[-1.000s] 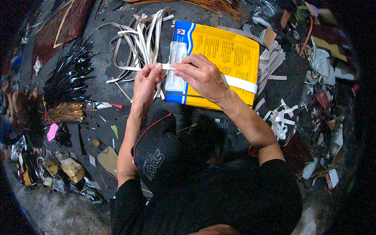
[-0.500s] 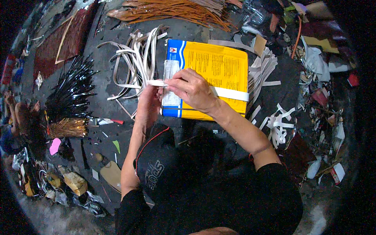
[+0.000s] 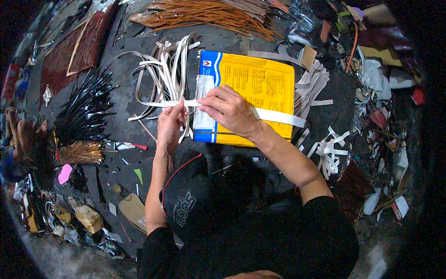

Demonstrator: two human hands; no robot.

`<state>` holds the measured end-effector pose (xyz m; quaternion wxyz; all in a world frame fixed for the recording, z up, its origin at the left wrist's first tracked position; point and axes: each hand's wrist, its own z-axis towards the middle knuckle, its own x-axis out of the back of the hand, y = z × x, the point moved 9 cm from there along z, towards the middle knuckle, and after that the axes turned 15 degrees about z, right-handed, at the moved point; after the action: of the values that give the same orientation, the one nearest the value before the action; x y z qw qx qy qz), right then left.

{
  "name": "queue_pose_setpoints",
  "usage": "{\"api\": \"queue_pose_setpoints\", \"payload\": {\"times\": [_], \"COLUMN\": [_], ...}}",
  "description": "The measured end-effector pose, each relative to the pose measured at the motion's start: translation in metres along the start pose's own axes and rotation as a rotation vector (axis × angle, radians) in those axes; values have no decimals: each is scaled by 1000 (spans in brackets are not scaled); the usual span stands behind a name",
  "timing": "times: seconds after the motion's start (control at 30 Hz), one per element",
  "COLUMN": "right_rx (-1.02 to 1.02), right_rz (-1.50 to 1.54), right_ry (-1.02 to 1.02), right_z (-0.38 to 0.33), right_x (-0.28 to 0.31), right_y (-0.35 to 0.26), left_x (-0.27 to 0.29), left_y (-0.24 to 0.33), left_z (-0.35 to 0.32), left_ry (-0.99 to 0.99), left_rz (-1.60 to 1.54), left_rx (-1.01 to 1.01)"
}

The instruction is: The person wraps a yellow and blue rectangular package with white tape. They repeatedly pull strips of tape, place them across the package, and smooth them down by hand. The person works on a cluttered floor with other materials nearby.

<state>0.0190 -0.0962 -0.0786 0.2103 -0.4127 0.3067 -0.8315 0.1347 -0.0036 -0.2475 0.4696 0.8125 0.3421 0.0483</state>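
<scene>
A long white strip (image 3: 278, 117) runs across a flat yellow tin or panel (image 3: 274, 79) with a blue left edge and small print. My right hand (image 3: 230, 111) pinches it above the panel's left part. Just left of the panel, my left hand (image 3: 172, 122) grips the same strip between thumb and fingers. The stretch between the hands is straight. Beyond my left hand lies a loose bundle of pale strips (image 3: 160, 69). The strip's right end juts past the panel's right edge. A dark cord or band (image 3: 241, 133) crosses the panel near its lower edge.
More pale strips (image 3: 313, 83) lie right of the panel, with short white strips (image 3: 330, 151) nearer me. Black strips (image 3: 86, 107) and brown strips (image 3: 209, 16) lie left and far. Scraps (image 3: 371, 74) crowd the right; a dark cap (image 3: 188, 195) shows below my hands.
My left hand has shifted left along the strip, widening the gap between my hands. The strip's right end now reaches farther past the panel. My right hand keeps its pinch, slightly shifted.
</scene>
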Motion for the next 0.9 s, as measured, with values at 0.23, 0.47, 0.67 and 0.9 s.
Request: {"api": "queue_pose_setpoints", "payload": {"times": [0.23, 0.47, 0.67, 0.9], "right_rx": [0, 25, 29, 29], "right_rz": [4, -10, 4, -15], "right_ry": [-15, -23, -35, -50], "right_z": [2, 3, 3, 1], "right_x": [-4, -5, -5, -4], "right_y": [4, 1, 1, 1], "left_x": [9, -30, -20, 12], "left_y": [-7, 34, 19, -12], "left_z": [12, -25, -14, 14], "left_ry": [-66, -39, -42, 15], "left_rz": [-513, 75, 5, -51], "left_rx": [-12, -79, -9, 12]}}
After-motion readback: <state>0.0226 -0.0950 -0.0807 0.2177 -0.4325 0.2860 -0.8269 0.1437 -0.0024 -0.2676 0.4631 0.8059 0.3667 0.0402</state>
